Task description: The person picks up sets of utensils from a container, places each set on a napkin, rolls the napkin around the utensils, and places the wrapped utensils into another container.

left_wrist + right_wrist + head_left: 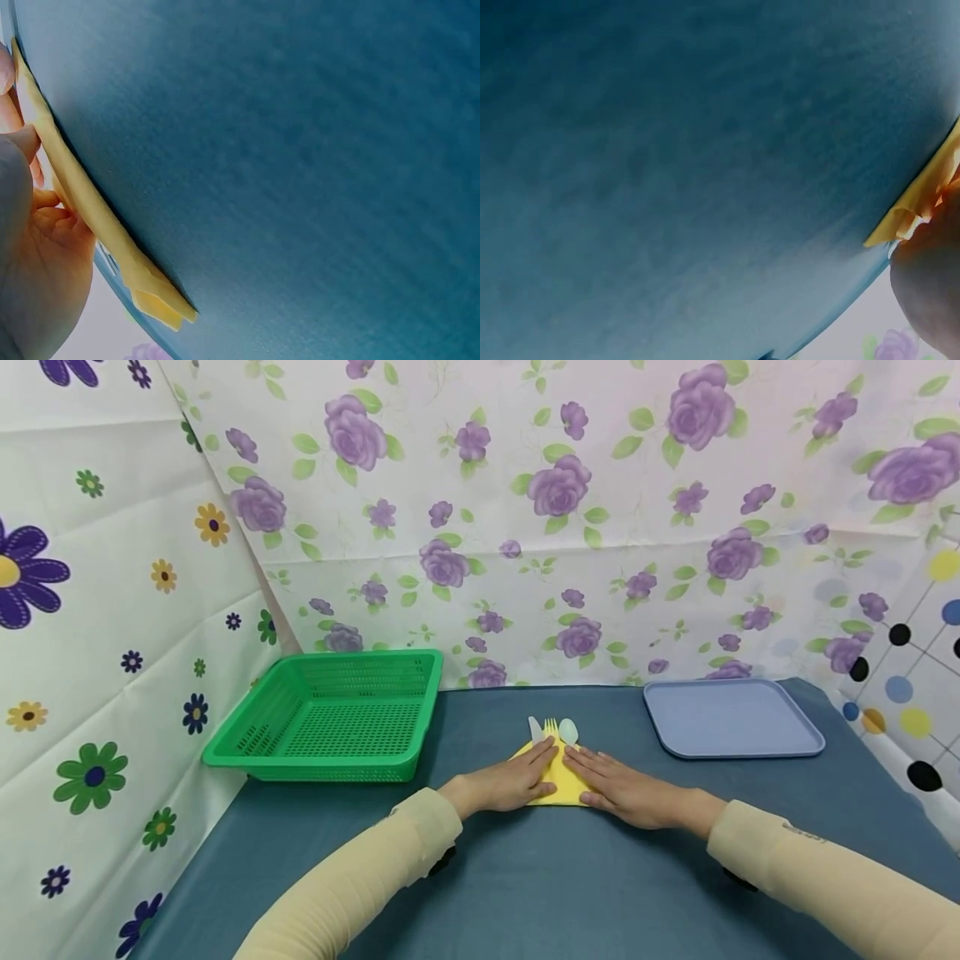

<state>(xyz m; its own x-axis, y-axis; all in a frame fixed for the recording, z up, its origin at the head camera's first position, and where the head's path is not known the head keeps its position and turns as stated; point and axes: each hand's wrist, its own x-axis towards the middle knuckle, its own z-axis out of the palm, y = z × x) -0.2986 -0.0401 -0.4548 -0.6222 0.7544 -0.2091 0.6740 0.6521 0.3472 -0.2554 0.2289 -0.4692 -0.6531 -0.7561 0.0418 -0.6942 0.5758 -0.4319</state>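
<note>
A folded yellow napkin (564,787) lies mid-table in the head view. Out of its top stick the heads of a whitish knife (535,729), a yellow fork (551,727) and a pale green spoon (568,732); their handles are hidden. My left hand (510,782) rests on the napkin's left side with its fingers extended. On the right side my right hand (626,787) presses it with straight fingers. The left wrist view shows the napkin's folded edge (97,210) low on the cloth under that hand. Only a corner of the napkin (919,199) appears in the right wrist view.
At the back left stands a green plastic basket (337,768) with perforated walls. A blue-grey tray (735,718) lies at the back right. Dark blue cloth (525,893) covers the table, and flowered sheets (480,527) hang behind and to the left.
</note>
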